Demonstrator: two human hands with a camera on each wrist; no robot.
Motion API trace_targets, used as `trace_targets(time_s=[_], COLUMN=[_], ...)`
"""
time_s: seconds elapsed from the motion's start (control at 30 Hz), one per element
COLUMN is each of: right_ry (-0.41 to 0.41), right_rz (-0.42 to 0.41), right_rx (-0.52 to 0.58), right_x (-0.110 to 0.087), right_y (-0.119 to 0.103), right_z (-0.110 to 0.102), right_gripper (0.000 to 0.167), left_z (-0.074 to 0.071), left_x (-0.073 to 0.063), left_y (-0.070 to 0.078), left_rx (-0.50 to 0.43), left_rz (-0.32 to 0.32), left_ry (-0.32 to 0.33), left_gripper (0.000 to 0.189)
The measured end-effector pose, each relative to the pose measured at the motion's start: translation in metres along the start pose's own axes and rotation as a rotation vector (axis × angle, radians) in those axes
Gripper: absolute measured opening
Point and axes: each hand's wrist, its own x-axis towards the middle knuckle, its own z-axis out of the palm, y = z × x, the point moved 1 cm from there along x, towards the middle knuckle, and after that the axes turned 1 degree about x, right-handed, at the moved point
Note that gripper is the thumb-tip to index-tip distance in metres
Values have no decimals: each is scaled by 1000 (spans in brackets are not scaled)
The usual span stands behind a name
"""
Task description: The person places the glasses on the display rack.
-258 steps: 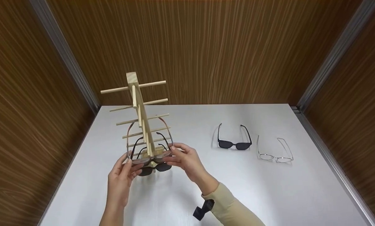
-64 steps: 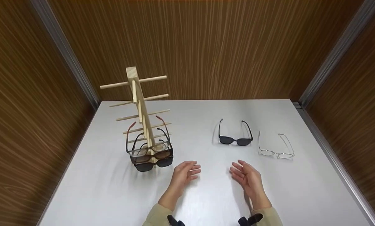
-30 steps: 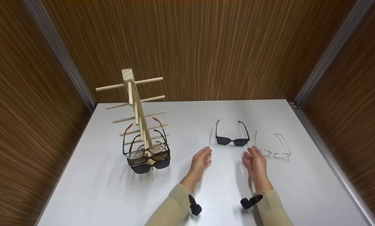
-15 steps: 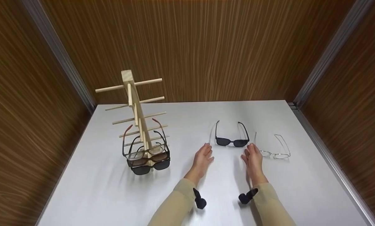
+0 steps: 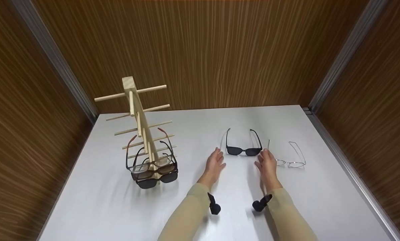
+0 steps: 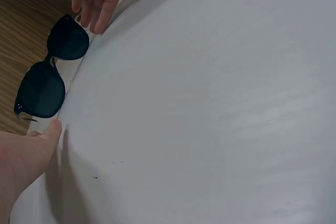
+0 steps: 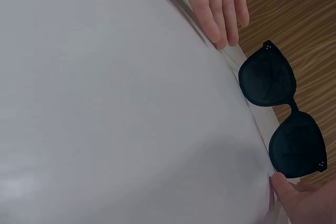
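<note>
Black sunglasses (image 5: 243, 151) stand on the white table with their temples unfolded toward the back. My left hand (image 5: 214, 166) is just left and in front of them, fingers extended and holding nothing. At the other side my right hand (image 5: 267, 164) has its fingertips right at the right end of the frame, fingers also fairly straight. Both wrist views show the dark lenses (image 6: 44, 90) between the two hands, with a thumb (image 7: 283, 184) close to one corner. Thin metal-framed eyeglasses (image 5: 295, 164) lie to the right, partly hidden behind my right hand.
On the left stands a wooden eyewear rack (image 5: 140, 113) with bare pegs higher up. Clear-lens glasses (image 5: 141, 168), brown-lens sunglasses (image 5: 166, 170) and black sunglasses (image 5: 147, 183) hang low on it. Wood-grain panels (image 5: 200, 53) enclose the white table (image 5: 103, 214) at the back and sides.
Earliest, both hands held the clear-lens glasses at the rack; these now hang there, released. Both hands then moved right and forward, coming to either side of the black sunglasses on the table.
</note>
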Motion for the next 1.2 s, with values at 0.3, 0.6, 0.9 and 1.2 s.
trace_targets(time_s=[0.3, 0.6, 0.9, 1.2], right_ry=[-12, 38, 17, 10], right_rz=[7, 42, 79, 82], right_rx=[26, -38, -46, -71], right_x=[6, 16, 18, 17], right_y=[2, 6, 3, -1], right_z=[0, 0, 1, 0], right_gripper=[66, 58, 53, 50], left_z=[0, 4, 2, 6], left_x=[8, 15, 16, 14], left_y=[5, 3, 7, 13], left_rx=[-5, 29, 74, 188], left_rz=[-11, -78, -99, -130], left_ry=[9, -3, 38, 124], left_gripper=[65, 63, 64, 58])
